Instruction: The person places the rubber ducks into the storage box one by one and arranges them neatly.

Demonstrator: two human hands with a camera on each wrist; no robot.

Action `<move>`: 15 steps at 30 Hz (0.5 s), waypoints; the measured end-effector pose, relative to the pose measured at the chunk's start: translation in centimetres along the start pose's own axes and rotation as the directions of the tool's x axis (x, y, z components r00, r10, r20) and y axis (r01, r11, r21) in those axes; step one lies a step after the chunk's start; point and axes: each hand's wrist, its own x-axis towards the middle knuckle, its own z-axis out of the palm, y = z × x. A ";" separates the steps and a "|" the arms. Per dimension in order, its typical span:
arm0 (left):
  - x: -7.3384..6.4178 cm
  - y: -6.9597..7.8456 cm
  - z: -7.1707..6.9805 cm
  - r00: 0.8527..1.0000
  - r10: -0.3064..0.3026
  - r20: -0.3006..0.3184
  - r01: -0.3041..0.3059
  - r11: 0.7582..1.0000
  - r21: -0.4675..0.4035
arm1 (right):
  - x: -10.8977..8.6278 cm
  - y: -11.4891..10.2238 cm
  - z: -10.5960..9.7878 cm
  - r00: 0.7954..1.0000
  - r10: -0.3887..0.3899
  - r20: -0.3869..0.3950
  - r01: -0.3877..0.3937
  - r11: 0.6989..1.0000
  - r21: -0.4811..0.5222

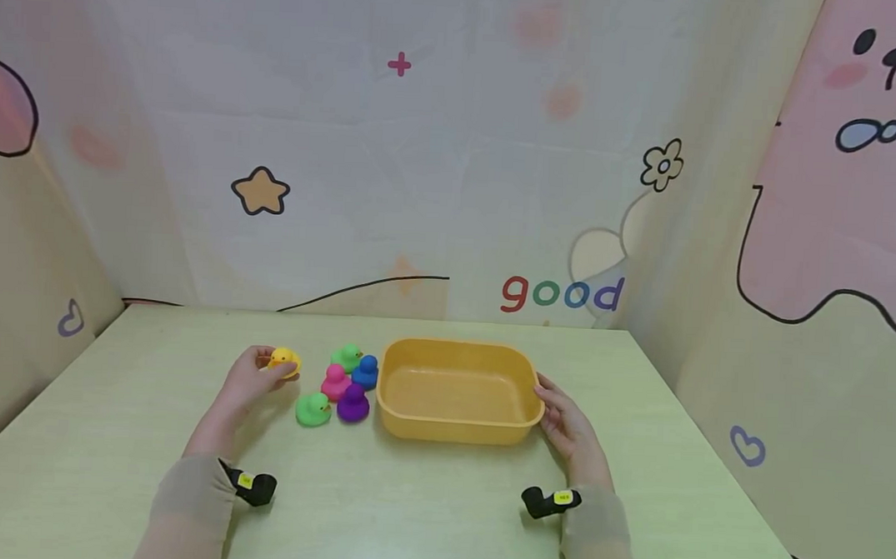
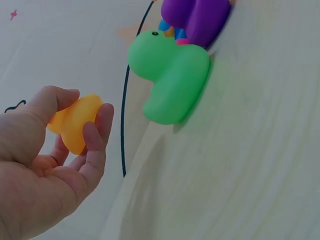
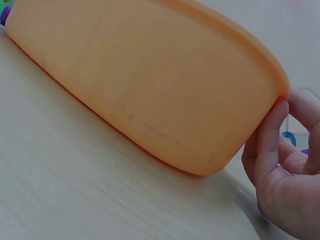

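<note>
My left hand [image 1: 252,377] pinches a small yellow rubber duck [image 1: 284,361] between thumb and fingers, left of the other ducks. In the left wrist view the yellow duck [image 2: 80,122] appears held up by the fingertips. At its right rim, an orange-yellow plastic basin [image 1: 456,431] is gripped by my right hand [image 1: 568,422]. The right wrist view shows curled fingers [image 3: 270,132] against the basin's end, just under the rim; part of the grip is hidden. The basin's base rests on the table.
Between the left hand and the basin several rubber ducks sit close together: two green ones [image 1: 313,409], a pink duck [image 1: 335,383], a blue duck [image 1: 365,373] and a purple duck [image 1: 353,404]. The pale wooden table [image 1: 408,511] meets a printed cloth backdrop [image 1: 349,142] behind.
</note>
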 end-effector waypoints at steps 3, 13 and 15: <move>0.2 -0.1 0.3 1.000 -0.009 0.016 0.010 0.995 -0.100 | 0.1 0.1 -0.1 1.000 -0.004 -0.004 0.004 1.000 -0.005; 0.0 0.1 0.5 0.998 -0.057 0.040 0.062 0.991 -0.119 | 0.2 0.1 -0.2 1.000 -0.008 -0.001 0.008 1.000 -0.012; -0.2 0.4 0.3 0.996 -0.061 0.058 0.067 0.992 -0.111 | 0.2 0.1 -0.1 1.000 -0.007 -0.001 0.007 1.000 -0.011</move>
